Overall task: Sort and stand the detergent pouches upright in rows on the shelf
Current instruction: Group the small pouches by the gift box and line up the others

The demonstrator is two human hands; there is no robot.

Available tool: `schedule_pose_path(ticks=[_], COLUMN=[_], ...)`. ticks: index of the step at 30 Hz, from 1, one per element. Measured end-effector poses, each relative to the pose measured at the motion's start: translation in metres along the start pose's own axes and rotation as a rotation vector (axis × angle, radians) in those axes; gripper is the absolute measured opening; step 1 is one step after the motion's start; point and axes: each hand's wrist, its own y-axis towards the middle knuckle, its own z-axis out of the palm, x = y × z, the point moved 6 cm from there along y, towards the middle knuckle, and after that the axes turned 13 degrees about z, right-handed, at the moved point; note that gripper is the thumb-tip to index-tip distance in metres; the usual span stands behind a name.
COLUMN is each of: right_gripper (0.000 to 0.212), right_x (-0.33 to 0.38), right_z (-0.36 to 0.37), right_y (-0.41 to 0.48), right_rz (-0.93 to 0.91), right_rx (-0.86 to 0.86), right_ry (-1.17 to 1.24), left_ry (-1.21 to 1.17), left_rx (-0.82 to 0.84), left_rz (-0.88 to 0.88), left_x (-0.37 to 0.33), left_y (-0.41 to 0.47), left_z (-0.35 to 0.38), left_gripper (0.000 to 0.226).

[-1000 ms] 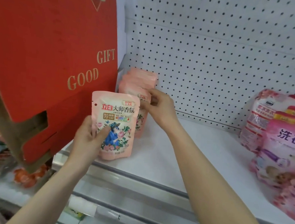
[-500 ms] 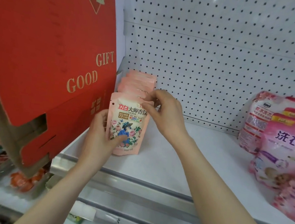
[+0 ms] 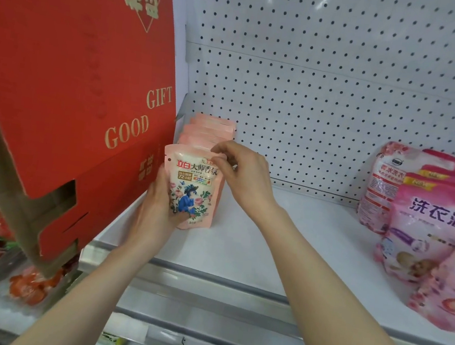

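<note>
Head view looks down at a white shelf point(image 3: 284, 236) backed by pegboard point(image 3: 330, 99). At its left end, beside a red gift box point(image 3: 68, 81), a row of peach pouches point(image 3: 211, 130) stands one behind another. The front pouch point(image 3: 194, 188) is upright at the head of that row, its base on or just above the shelf. The left hand point(image 3: 158, 209) wraps its lower left side, thumb across the print, fingers closed around it. The right hand point(image 3: 244, 177) pinches its top right corner between thumb and fingertips. The step in hand looks like seating this pouch against the row. Next, I judge, both hands must let go gently, checking that it stays upright and square to the pouches behind. The larger pink pouches point(image 3: 425, 234) lean in a loose heap well apart at the right and likely want straightening afterwards.
</note>
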Motion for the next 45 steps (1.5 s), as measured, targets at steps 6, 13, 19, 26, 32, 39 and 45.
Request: schedule_pose_path(ticks=[6,13,19,26,32,39,45], right_gripper=[0.023,0.024,0.021,0.029,0.120,0.118,0.105], right_x=[-0.004,-0.053,-0.127,-0.187,-0.206,-0.244,-0.269], right_z=[-0.009,-0.059,-0.152,-0.277,-0.273,-0.286,-0.309], right_y=[-0.013,-0.088,-0.185,-0.230,-0.192,-0.197,-0.198], right_rz=[0.014,0.161,0.389,0.606,0.640,0.576,0.620], right_rx=[-0.047,-0.241,-0.594,-0.889,-0.571,-0.561,-0.627], right_ry=[-0.037,-0.033,-0.061,-0.022,-0.312,-0.418,-0.489], left_ry=[0.154,0.062,-0.151,-0.290,-0.459,-0.668,-0.625], left_rx=[-0.011,-0.102,0.108,0.314,0.422,0.460,0.289], left_rz=[0.031,0.206,0.356,0.436,0.242,0.047,0.005], left_x=[-0.010,-0.055,-0.111,-0.189,-0.251,-0.268,-0.242], left_y=[-0.017,-0.051,-0.057,-0.046,-0.002,0.024,0.015], left_z=[-0.009,-0.001,0.073,0.166,0.252,0.312,0.286], left_gripper=[0.102,0.073,0.053,0.049,0.067,0.073,0.059])
